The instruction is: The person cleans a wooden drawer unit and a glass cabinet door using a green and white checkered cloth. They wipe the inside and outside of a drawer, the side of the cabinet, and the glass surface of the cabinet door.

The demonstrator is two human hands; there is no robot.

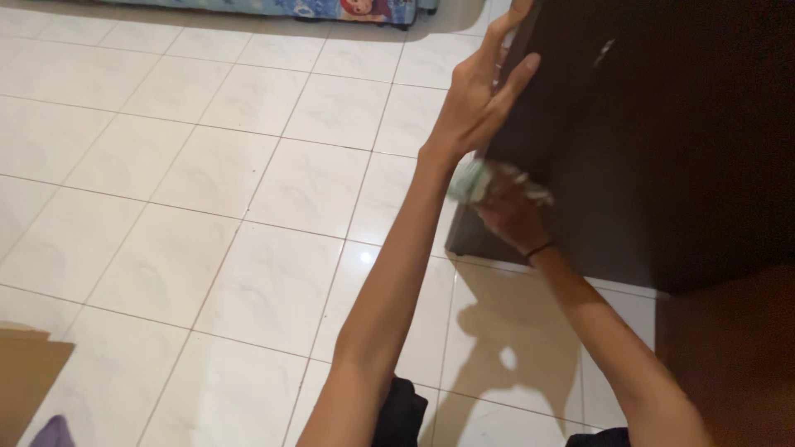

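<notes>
So here's the setup: a big dark brown wooden cabinet (662, 141) standing on the white tiled floor (207, 207), and the person is working on its side panel. The left hand (484, 99) is spread open, palm flat against the front edge of the panel with the fingers reaching up along the corner, bracing it rather than gripping anything. The right hand (509, 211) is lower down, closed around a crumpled pale green-and-white cloth (476, 182) that's pressed right against the wood near the bottom corner.

My take on handling: the cloth is soft and floppy and weighs next to nothing, so bunching it into a wad in the palm, like it is here, looks like the sensible hold. It'll squash to fit the panel. The cabinet looks rigid and heavy, with a smooth finish that could be a bit slick under a flat palm. That makes the vertical edge the best place to steady it, since fingers can hook around it.

Also in view: a piece of brown cardboard (29, 372) at the bottom left, and the edge of a colourful patterned mattress (331, 8) along the top.
</notes>
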